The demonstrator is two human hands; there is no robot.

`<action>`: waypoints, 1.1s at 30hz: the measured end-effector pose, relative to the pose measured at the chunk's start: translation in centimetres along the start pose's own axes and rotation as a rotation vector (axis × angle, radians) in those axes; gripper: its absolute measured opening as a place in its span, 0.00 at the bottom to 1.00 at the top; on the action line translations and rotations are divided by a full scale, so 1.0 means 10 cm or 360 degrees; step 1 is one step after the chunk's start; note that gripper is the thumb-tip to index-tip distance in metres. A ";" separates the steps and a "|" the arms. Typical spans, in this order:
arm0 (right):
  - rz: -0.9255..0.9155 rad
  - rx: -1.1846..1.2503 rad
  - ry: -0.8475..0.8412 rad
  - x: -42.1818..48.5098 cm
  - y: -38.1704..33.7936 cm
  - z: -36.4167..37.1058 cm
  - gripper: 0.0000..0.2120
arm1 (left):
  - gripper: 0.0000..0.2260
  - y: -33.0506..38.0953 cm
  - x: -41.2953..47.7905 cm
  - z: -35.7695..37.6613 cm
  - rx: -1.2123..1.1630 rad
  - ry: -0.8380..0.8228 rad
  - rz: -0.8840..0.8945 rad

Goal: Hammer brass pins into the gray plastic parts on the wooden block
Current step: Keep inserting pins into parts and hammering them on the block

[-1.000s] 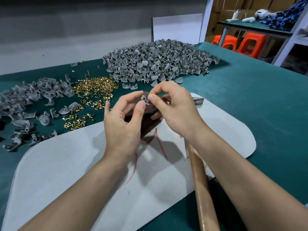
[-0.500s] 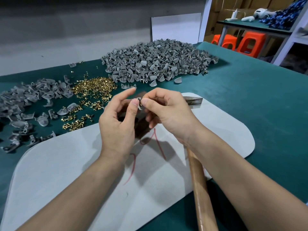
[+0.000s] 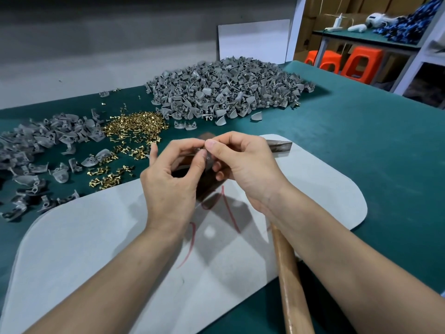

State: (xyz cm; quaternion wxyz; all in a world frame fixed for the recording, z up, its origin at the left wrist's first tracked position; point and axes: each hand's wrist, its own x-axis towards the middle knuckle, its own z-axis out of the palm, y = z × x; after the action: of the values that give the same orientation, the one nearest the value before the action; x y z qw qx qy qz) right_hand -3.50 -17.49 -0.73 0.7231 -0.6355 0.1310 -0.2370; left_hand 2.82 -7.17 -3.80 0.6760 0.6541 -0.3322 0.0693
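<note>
Gray plastic, one small part point(image 3: 207, 158), is pinched between both hands above the middle of the mat point(image 3: 96, 237). The left hand point(image 3: 168, 179) grips it with thumb and forefinger, the other fingers loosely curled. The right hand point(image 3: 243, 169) meets it from the other side, thumb and forefinger closed on the same part, so the fingertips of the two hands touch. Whether a pin already sits in the part cannot be told (the fingers hide most of it).

Under the hands, on the mat, is the dark wooden block point(image 3: 207, 189), seen only in patches between the wrists and past the fingers. A hammer point(image 3: 289, 280) lies toward the mat's right side. Its wooden handle runs beneath the right forearm and off the mat's near edge, and its dark head point(image 3: 279, 147) shows beyond the right hand. Red strokes point(image 3: 228, 208) mark the mat just beside the block.

Beyond the mat's far left edge, on the green table point(image 3: 361, 141), brass pins point(image 3: 134, 126) lie in a loose pile, with some scattered up to the mat's rim. Left of the mat is a spread point(image 3: 48, 138) of gray parts, and beyond its far edge rises a much larger heap point(image 3: 224, 92). Well beyond the mat's right end stand orange stools point(image 3: 361, 63).
</note>
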 end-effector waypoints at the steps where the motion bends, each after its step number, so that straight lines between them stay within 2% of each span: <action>1: 0.0012 0.0004 -0.0023 0.00 -0.01 -0.01 0.06 | 0.05 0.00 0.00 0.00 0.0005 0.0004 0.0007; 6: 0.0078 0.0044 -0.0100 0.02 -0.04 -0.04 0.07 | 0.06 0.01 0.01 0.00 0.0030 0.0041 0.0033; 13: -0.0016 -0.0075 -0.0081 0.01 -0.05 -0.02 0.10 | 0.06 0.04 -0.01 0.02 -0.0002 0.0149 0.0109; 18: -0.0068 -0.0048 -0.0115 0.01 -0.04 -0.02 0.10 | 0.07 0.01 0.01 0.01 -0.0016 0.0155 0.0140; 22: -0.0131 -0.0112 -0.0078 0.02 -0.02 -0.03 0.11 | 0.09 -0.01 0.00 -0.01 -0.0072 0.0109 0.0061; 33: -0.0262 -0.0251 -0.0016 0.02 -0.04 -0.02 0.09 | 0.12 -0.03 0.02 -0.01 0.0071 0.0046 0.0051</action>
State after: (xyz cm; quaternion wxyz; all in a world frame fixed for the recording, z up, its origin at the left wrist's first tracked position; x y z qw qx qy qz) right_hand -3.53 -17.79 -0.38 0.6496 -0.7002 0.0930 -0.2812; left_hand 3.19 -7.19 -3.92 0.6647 0.6626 -0.3312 0.0970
